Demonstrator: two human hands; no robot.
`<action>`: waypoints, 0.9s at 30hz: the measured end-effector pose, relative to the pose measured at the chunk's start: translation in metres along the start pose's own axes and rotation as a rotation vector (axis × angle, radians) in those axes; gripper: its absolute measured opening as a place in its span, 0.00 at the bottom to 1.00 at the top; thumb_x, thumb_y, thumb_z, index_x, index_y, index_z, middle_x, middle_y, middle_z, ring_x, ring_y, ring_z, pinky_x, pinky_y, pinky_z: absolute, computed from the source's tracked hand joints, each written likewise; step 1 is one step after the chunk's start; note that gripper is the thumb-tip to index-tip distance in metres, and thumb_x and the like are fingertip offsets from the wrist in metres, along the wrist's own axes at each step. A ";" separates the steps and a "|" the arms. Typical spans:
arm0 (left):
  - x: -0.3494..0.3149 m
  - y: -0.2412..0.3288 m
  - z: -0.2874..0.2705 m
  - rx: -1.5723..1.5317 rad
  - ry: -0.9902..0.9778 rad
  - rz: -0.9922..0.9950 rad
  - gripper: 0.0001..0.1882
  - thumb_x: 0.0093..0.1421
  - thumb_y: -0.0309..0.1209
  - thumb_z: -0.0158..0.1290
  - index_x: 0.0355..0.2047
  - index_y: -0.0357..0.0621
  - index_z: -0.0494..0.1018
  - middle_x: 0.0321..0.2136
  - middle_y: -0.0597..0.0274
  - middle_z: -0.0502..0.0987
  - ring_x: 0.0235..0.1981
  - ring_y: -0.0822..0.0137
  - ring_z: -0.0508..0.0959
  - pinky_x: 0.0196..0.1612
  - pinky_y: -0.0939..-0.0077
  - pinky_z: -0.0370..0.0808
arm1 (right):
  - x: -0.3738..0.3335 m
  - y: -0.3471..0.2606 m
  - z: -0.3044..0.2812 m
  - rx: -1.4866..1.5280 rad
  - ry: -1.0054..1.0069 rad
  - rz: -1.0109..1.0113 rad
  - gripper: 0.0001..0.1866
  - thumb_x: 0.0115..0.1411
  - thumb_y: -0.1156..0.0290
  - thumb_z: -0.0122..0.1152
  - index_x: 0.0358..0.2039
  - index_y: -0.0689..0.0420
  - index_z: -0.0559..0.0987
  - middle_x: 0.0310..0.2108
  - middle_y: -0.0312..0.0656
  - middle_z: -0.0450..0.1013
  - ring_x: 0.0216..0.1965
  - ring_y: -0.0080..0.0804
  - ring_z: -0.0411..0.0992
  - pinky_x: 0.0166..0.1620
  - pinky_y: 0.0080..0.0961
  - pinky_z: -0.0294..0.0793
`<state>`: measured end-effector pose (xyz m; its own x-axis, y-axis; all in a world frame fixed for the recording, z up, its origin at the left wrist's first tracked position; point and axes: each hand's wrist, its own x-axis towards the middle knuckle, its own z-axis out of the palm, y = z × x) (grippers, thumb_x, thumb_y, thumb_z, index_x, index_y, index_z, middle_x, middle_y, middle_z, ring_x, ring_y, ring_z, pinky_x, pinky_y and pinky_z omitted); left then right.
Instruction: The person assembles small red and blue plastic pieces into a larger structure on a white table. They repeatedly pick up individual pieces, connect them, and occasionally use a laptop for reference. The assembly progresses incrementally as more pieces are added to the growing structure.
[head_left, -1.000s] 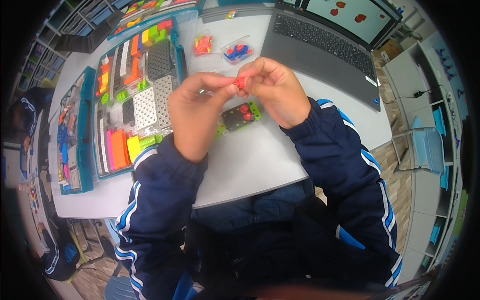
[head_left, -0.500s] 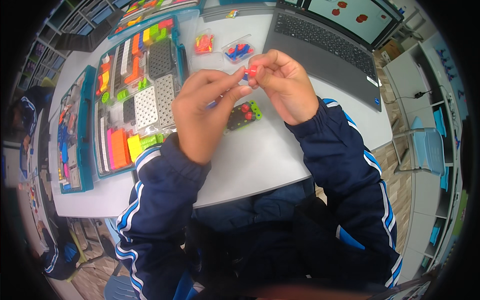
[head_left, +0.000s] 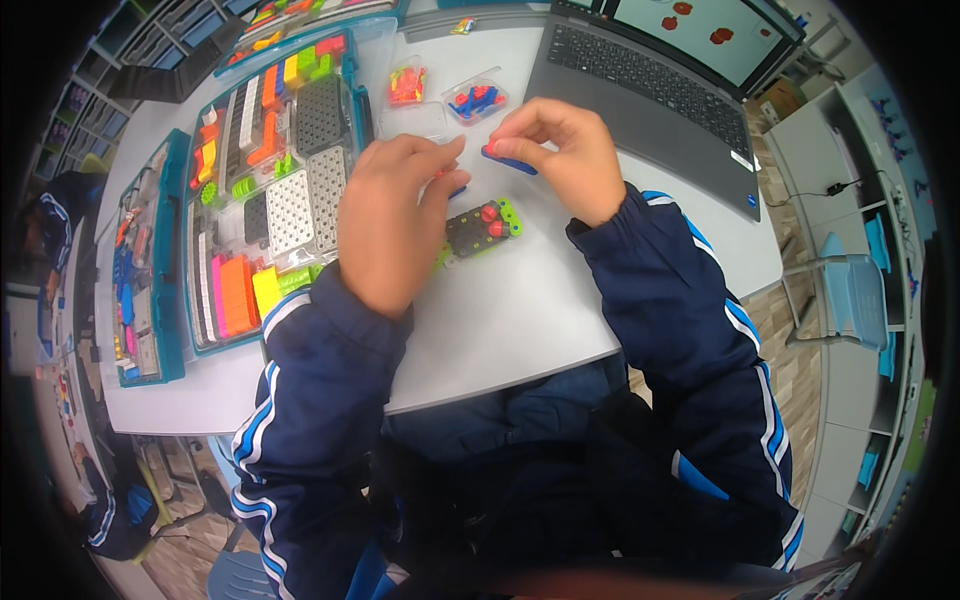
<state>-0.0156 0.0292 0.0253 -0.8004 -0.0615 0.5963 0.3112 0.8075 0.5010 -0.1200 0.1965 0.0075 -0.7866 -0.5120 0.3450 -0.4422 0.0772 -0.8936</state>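
While the right hand (head_left: pixel 570 160) was nearly closed, its thumb and fingertips pinched a blue piece (head_left: pixel 514 162) with a bit of red at its end, held up off the table (head_left: pixel 510 310). The left hand (head_left: pixel 390 220) was half curled, its thumb and forefinger a little apart; a red piece (head_left: pixel 441 172) and a scrap of blue showed beside those fingers, but mostly hidden, so whether they were gripped could not be told. The two hands were apart, facing each other.

Nearer the body than the fingertips, in the gap between the hands, a black plate (head_left: pixel 470 236) with green parts and two round red pieces lay on the table, partly covered by the left hand. Beyond the hands stood a small clear box (head_left: pixel 504 97) of blue and red pieces. To the left of the left hand lay a teal case (head_left: pixel 362 120) full of colourful parts; beyond the right hand sat an open laptop (head_left: pixel 640 110).
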 end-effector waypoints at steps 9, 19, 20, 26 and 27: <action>-0.007 -0.014 0.000 0.227 -0.203 -0.122 0.12 0.47 0.28 0.61 0.34 0.40 0.80 0.30 0.56 0.79 0.37 0.53 0.76 0.41 0.63 0.72 | 0.001 0.028 0.011 -0.421 -0.090 -0.256 0.05 0.46 0.74 0.70 0.26 0.55 0.83 0.27 0.32 0.77 0.30 0.28 0.67 0.35 0.24 0.69; -0.008 -0.018 0.002 0.249 -0.226 -0.098 0.10 0.46 0.26 0.61 0.32 0.42 0.80 0.27 0.59 0.79 0.34 0.55 0.77 0.39 0.63 0.72 | 0.026 0.019 -0.009 -0.527 -0.021 -0.121 0.09 0.47 0.71 0.70 0.31 0.53 0.84 0.24 0.39 0.75 0.24 0.33 0.69 0.31 0.27 0.72; -0.008 -0.019 0.002 0.250 -0.216 -0.085 0.10 0.46 0.26 0.61 0.32 0.42 0.80 0.27 0.58 0.79 0.34 0.55 0.77 0.39 0.63 0.72 | 0.037 0.022 -0.010 -0.567 -0.029 -0.144 0.09 0.48 0.69 0.69 0.31 0.53 0.84 0.23 0.40 0.75 0.23 0.34 0.70 0.31 0.28 0.72; -0.008 -0.021 0.002 0.231 -0.200 -0.070 0.09 0.47 0.25 0.60 0.31 0.42 0.80 0.26 0.57 0.79 0.33 0.54 0.77 0.37 0.63 0.72 | 0.079 0.040 0.005 -0.779 0.025 -0.085 0.12 0.49 0.60 0.68 0.31 0.53 0.85 0.22 0.46 0.76 0.26 0.40 0.75 0.33 0.32 0.74; -0.008 -0.021 0.002 0.233 -0.200 -0.070 0.09 0.47 0.25 0.60 0.31 0.42 0.80 0.26 0.57 0.79 0.33 0.54 0.77 0.37 0.63 0.72 | 0.082 0.042 0.006 -0.762 0.020 -0.059 0.12 0.49 0.60 0.69 0.31 0.53 0.85 0.22 0.46 0.76 0.26 0.40 0.75 0.33 0.31 0.74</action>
<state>-0.0166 0.0136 0.0089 -0.9080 -0.0232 0.4184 0.1449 0.9195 0.3654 -0.2008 0.1527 -0.0031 -0.7568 -0.5185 0.3980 -0.6532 0.6227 -0.4307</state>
